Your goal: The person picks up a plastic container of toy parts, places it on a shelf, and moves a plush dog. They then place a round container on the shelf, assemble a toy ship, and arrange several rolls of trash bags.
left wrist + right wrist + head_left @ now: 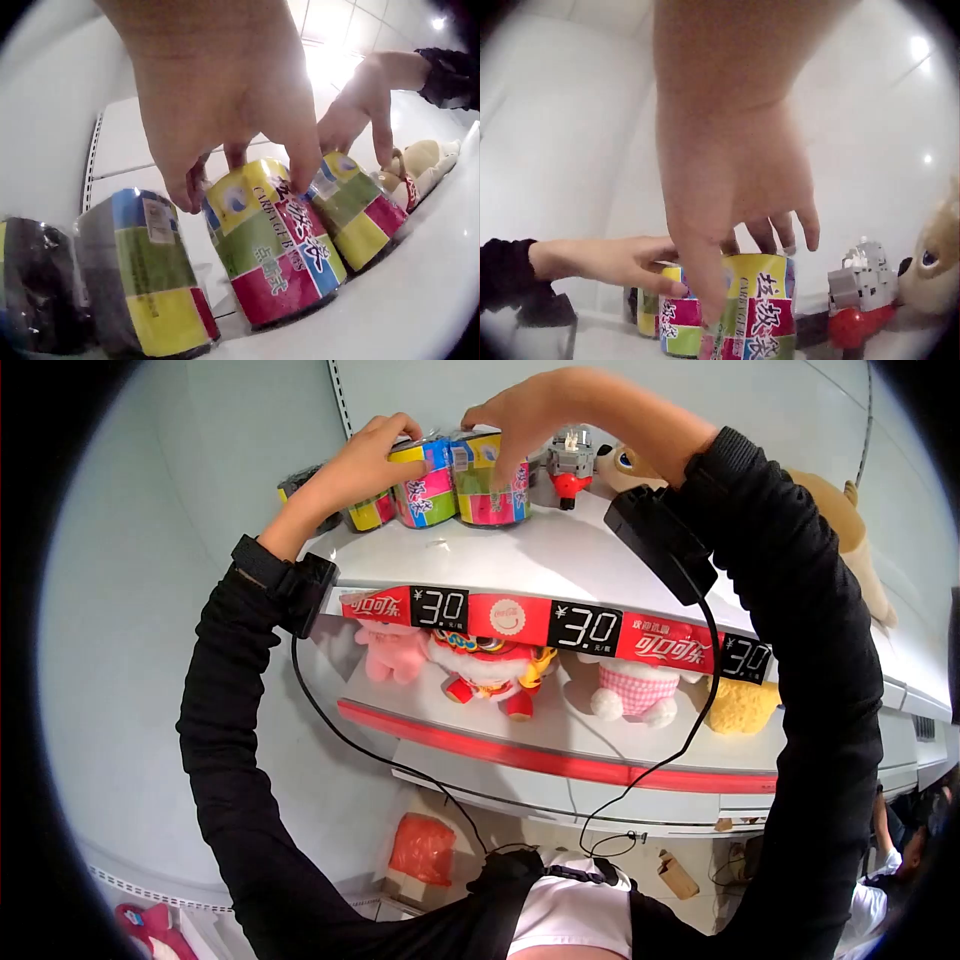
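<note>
On the upper shelf stand several colourful garbage bag rolls side by side. My left hand point(362, 464) grips one roll point(428, 500) from above, thumb on its front and fingers behind; the left wrist view shows the same grip on the roll point(271, 247). My right hand point(522, 418) holds the neighbouring roll point(490, 500) to the right, thumb down its front; in the right wrist view the fingers of this hand point(731, 165) reach behind the roll point(769, 304). Further left, two more rolls stand, one colourful point(161, 281) and one dark point(41, 285).
A grey and red toy point(570, 460) and a tan plush point(630, 465) stand right of the rolls. Price strips point(510, 618) line the shelf's front edge. Plush toys point(490, 665) sit on the shelf below. A wall point(180, 490) rises at the left.
</note>
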A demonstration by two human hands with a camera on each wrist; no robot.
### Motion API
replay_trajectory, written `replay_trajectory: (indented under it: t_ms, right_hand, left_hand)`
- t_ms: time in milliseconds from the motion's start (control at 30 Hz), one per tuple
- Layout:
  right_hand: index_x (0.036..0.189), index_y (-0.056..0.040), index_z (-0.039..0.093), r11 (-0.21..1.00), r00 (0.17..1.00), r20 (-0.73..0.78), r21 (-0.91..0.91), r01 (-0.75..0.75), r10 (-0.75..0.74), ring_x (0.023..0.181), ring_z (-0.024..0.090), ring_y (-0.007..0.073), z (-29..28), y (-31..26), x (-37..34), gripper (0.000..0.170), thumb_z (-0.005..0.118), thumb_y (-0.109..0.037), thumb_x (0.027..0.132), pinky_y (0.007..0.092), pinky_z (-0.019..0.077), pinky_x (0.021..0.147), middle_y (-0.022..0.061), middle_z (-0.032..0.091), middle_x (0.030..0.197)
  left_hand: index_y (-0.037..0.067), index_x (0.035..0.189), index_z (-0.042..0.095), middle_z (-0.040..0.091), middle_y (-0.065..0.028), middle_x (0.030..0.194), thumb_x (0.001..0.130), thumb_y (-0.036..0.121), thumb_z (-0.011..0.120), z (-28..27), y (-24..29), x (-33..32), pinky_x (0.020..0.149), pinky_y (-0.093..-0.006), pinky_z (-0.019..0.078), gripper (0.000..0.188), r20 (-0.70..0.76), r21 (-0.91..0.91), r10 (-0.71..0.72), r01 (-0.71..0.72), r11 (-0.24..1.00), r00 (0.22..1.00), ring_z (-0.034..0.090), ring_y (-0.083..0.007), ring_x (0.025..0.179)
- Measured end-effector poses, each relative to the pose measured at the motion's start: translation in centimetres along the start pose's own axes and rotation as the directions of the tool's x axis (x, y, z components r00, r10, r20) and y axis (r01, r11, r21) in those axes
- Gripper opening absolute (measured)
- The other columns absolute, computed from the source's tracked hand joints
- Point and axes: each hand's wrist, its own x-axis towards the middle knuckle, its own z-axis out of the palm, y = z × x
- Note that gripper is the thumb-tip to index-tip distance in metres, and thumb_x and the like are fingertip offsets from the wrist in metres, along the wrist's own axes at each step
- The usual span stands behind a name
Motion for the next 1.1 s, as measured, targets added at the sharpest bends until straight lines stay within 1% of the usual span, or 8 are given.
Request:
replay_trajectory:
  t_ms: [100, 200, 300, 500, 600, 800, 900, 1100]
  right_hand:
    - [0.135, -0.017, 0.028, 0.993, 0.996, 0.079, 0.11, 0.037, -0.046, 0.099, 0.055, 0.0274, 0.6, 1.1, 1.9, 0.086, 0.072, -0.03, 0.063, 0.0343, 0.0513, 0.069, 0.0136, 0.048, 0.121]
    - [0.135, -0.0202, 0.028, 0.996, 0.998, -0.002, 0.057, 0.07, -0.07, 0.097, 0.055, 0.0271, 1.3, 1.5, 1.8, 0.085, 0.073, -0.024, 0.063, 0.0337, 0.0517, 0.067, 0.013, 0.05, 0.118]
    - [0.129, -0.0154, 0.038, 0.987, 0.994, -0.021, 0.115, 0.111, -0.109, 0.101, 0.055, 0.0325, 1.2, 1.2, 0.5, 0.076, 0.073, -0.021, 0.062, 0.0389, 0.0441, 0.087, 0.0176, 0.057, 0.108]
    - [0.127, -0.0216, 0.04, 0.992, 1.0, 0.0, 0.122, 0.028, -0.028, 0.097, 0.057, 0.0309, 0.7, 0.6, 0.1, 0.075, 0.074, -0.017, 0.06, 0.0391, 0.0457, 0.084, 0.0163, 0.059, 0.104]
    - [0.126, -0.0243, 0.04, 0.982, 0.991, 0.013, 0.138, 0.13, -0.133, 0.099, 0.055, 0.0312, 1.1, 1.8, 1.5, 0.079, 0.076, -0.01, 0.056, 0.0405, 0.046, 0.082, 0.0153, 0.058, 0.106]
    - [0.118, -0.0242, 0.038, 0.974, 0.993, 0.027, 0.198, 0.111, -0.119, 0.101, 0.053, 0.0333, 1.6, 2.4, 2.0, 0.073, 0.066, 0.004, 0.058, 0.0428, 0.0455, 0.079, 0.0142, 0.051, 0.114]
    - [0.115, -0.0221, 0.038, 0.968, 0.994, 0.046, 0.232, 0.09, -0.104, 0.099, 0.053, 0.0343, 1.0, 1.9, 1.4, 0.067, 0.059, 0.008, 0.059, 0.0418, 0.0458, 0.076, 0.0142, 0.05, 0.112]
    - [0.113, -0.0155, 0.037, 0.961, 0.986, 0.042, 0.238, 0.144, -0.159, 0.092, 0.055, 0.0314, 0.4, 1.8, 0.7, 0.056, 0.053, 0.006, 0.064, 0.0412, 0.0449, 0.07, 0.0141, 0.052, 0.108]
  left_hand:
    - [0.005, 0.105, 0.048, 0.053, -0.0125, 0.105, 0.079, 0.029, 0.06, -0.1, -0.5, 0.3, 0.085, -0.0327, 0.039, 0.037, 0.01, 0.034, 0.044, -0.044, 0.998, 0.999, 0.05, -0.0248, 0.098]
    - [0.006, 0.105, 0.048, 0.055, -0.0122, 0.102, 0.08, 0.028, 0.059, -0.4, -0.4, 0.4, 0.083, -0.0322, 0.0399, 0.035, 0.054, 0.013, 0.081, -0.082, 0.997, 0.995, 0.052, -0.0236, 0.095]
    - [0.005, 0.107, 0.046, 0.057, -0.0124, 0.101, 0.082, 0.025, 0.056, -1.2, 0.1, 0.5, 0.083, -0.0325, 0.0408, 0.033, 0.15, -0.054, 0.115, -0.108, 0.993, 0.982, 0.054, -0.023, 0.092]
    - [0.008, 0.112, 0.045, 0.056, -0.0122, 0.102, 0.082, 0.019, 0.056, -1.7, 0.6, 0.9, 0.082, -0.0339, 0.0419, 0.034, 0.227, -0.102, 0.119, -0.098, 0.99, 0.967, 0.053, -0.0229, 0.093]
    - [0.012, 0.118, 0.044, 0.054, -0.0128, 0.105, 0.08, 0.021, 0.059, -1.6, 0.0, 1.3, 0.082, -0.0341, 0.0423, 0.042, 0.184, -0.093, 0.218, -0.203, 0.975, 0.958, 0.052, -0.023, 0.096]
    - [0.018, 0.119, 0.05, 0.052, -0.0126, 0.093, 0.073, 0.04, 0.064, -2.4, 0.6, 1.6, 0.079, -0.0332, 0.0429, 0.053, 0.218, 0.132, 0.114, -0.145, 0.981, 0.969, 0.052, -0.0248, 0.091]
    - [0.015, 0.11, 0.058, 0.05, -0.0134, 0.087, 0.072, 0.052, 0.06, -2.2, 1.3, 1.6, 0.074, -0.0329, 0.0428, 0.053, 0.19, 0.194, -0.023, -0.014, 0.981, 0.981, 0.052, -0.0249, 0.085]
    - [-0.004, 0.088, 0.061, 0.055, -0.0189, 0.08, 0.065, 0.065, 0.058, -1.4, 1.4, 2.4, 0.066, -0.0361, 0.0468, 0.072, 0.074, 0.219, -0.104, 0.086, 0.972, 0.992, 0.056, -0.03, 0.078]
